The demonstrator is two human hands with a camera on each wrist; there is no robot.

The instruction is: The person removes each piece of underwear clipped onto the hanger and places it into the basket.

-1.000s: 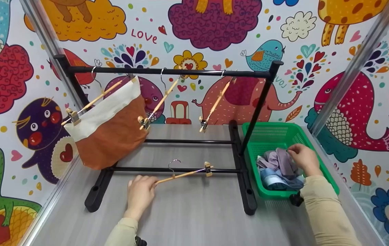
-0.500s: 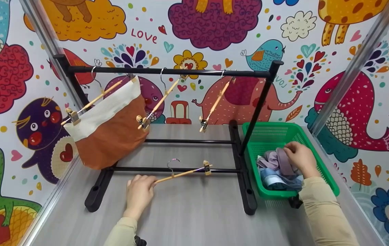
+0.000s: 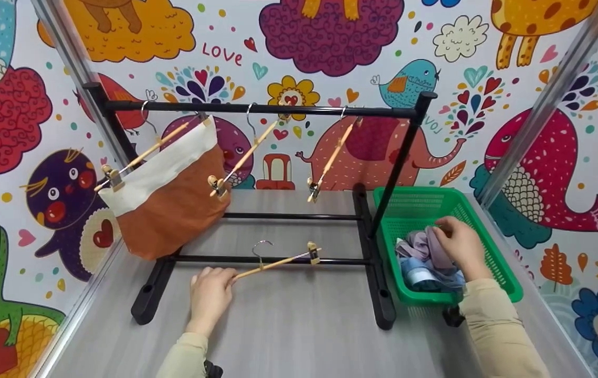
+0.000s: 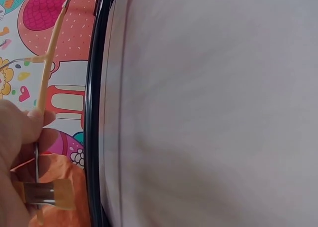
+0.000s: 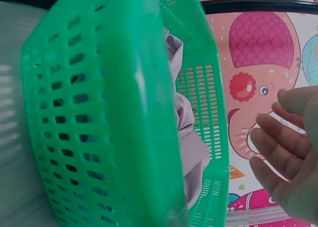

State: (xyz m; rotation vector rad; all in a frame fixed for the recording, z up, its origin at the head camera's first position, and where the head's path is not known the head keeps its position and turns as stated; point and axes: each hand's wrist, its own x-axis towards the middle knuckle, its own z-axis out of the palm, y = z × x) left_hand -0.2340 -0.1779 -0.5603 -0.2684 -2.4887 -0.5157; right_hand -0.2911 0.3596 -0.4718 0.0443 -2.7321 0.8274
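My left hand [image 3: 210, 296] grips one end of a wooden clip hanger [image 3: 272, 263]. Its hook points up and a clip shows at the far end. In the left wrist view, fingers and thumb [image 4: 32, 125] curl round the hanger bar [image 4: 46, 78], beside the near clip [image 4: 47, 194]. My right hand [image 3: 464, 247] hovers over the green basket [image 3: 493, 257], close to the lilac cloth [image 3: 438, 249]. Loosely bent and holding nothing, the right hand [image 5: 285, 147] appears apart from the lilac cloth [image 5: 191, 152] in the right wrist view. Light blue cloth [image 3: 425, 274] lies in the basket's front.
A black garment rack [image 3: 304, 109] stands on the grey table [image 3: 299, 336]. From its top bar hang an orange-and-white fabric piece [image 3: 172, 205] clipped to a hanger and two bare hangers, one in the middle [image 3: 251, 152] and one at right [image 3: 335, 155]. The basket stands beside the rack's right foot [image 3: 380, 304].
My left hand and the hanger have shifted slightly left. The right hand has moved a little left over the lilac cloth. The middle hanger on the rack has turned slightly.
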